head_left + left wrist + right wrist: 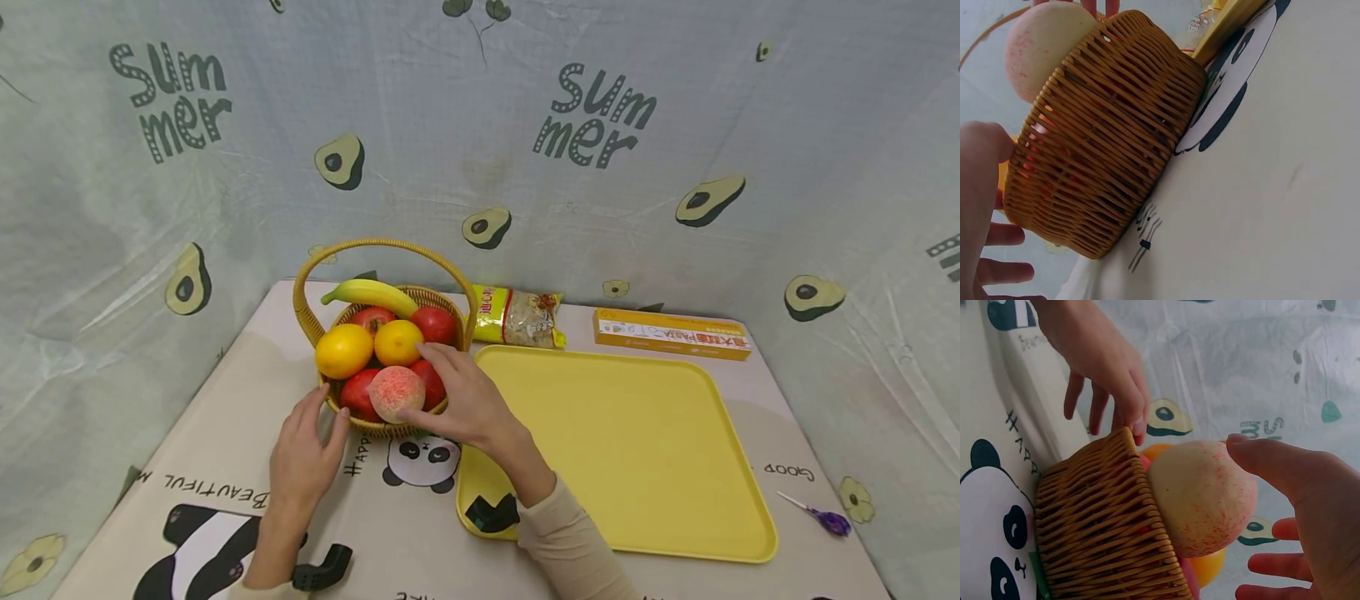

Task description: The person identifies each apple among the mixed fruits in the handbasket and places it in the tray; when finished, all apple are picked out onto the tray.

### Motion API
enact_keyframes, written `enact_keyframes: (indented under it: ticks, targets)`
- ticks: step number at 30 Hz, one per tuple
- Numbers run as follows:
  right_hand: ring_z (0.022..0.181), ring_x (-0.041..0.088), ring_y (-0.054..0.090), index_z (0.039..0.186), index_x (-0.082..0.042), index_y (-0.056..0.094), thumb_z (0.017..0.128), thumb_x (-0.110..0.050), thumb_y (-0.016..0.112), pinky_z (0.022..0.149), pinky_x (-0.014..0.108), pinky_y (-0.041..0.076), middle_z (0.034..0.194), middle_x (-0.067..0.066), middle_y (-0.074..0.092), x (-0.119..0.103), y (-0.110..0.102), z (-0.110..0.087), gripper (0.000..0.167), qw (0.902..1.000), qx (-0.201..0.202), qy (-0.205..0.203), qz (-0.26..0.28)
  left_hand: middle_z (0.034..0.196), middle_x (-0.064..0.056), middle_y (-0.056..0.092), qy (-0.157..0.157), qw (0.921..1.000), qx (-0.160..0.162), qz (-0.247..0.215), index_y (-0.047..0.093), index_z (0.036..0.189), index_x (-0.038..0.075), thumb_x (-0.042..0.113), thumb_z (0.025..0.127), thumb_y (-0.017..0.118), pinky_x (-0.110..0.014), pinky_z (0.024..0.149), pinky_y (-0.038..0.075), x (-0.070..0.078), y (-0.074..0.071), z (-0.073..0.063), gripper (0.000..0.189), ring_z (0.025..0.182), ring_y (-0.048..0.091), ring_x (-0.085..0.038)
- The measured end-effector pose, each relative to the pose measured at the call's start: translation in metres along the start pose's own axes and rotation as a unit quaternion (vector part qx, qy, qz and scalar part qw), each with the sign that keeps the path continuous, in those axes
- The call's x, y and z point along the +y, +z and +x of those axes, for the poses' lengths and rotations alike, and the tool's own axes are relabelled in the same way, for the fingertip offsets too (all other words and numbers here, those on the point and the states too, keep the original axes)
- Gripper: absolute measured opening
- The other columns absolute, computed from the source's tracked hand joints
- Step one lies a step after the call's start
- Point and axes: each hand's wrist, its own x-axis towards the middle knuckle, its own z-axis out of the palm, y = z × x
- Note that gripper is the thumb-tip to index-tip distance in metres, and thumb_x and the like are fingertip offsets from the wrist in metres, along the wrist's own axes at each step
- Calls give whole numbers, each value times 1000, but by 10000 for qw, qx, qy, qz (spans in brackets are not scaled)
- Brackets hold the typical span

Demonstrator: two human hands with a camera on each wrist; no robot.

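Observation:
A wicker basket (384, 430) with a tall arched handle stands at the left of the table, full of fruit. In front, a pinkish peach (396, 394) sits on top of red fruits (359, 395). Behind it are two yellow-orange fruits (343, 351) and a banana (372, 293). My right hand (474, 402) spreads around the peach's right side; the thumb (1257, 450) is close at the peach and the other fingers stand apart from it. My left hand (306, 454) is at the basket's front-left rim, fingers relaxed, with the thumb (994, 139) right at the wicker edge.
A large yellow tray (615, 450) lies right of the basket, under my right forearm. Behind it are a yellow snack bag (517, 317) and an orange pasta box (671, 333). A purple-wrapped lollipop (831, 522) lies at the right. Printed curtains stand around the table.

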Motion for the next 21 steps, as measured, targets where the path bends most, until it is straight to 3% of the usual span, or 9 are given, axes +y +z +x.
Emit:
enact_keyframes:
  ticks: [7, 21]
  targets:
    - [136, 22, 50, 148, -14, 46, 82, -55, 74, 110, 42, 47, 149, 4, 51, 1, 9, 2, 83, 9999, -117, -85, 26, 141, -20, 58, 42, 9994, 289, -207, 57, 139, 4, 28, 97, 61, -58, 108, 43, -5, 6, 1, 49, 129, 54, -41]
    - [130, 20, 55, 148, -14, 47, 80, -48, 80, 109, 36, 48, 144, 4, 55, 3, 29, 4, 82, 9991, -97, -400, 96, 138, -19, 61, 178, 9985, 455, -244, 59, 137, 5, 24, 95, 64, -57, 106, 44, -7, 8, 1, 47, 127, 57, -39]
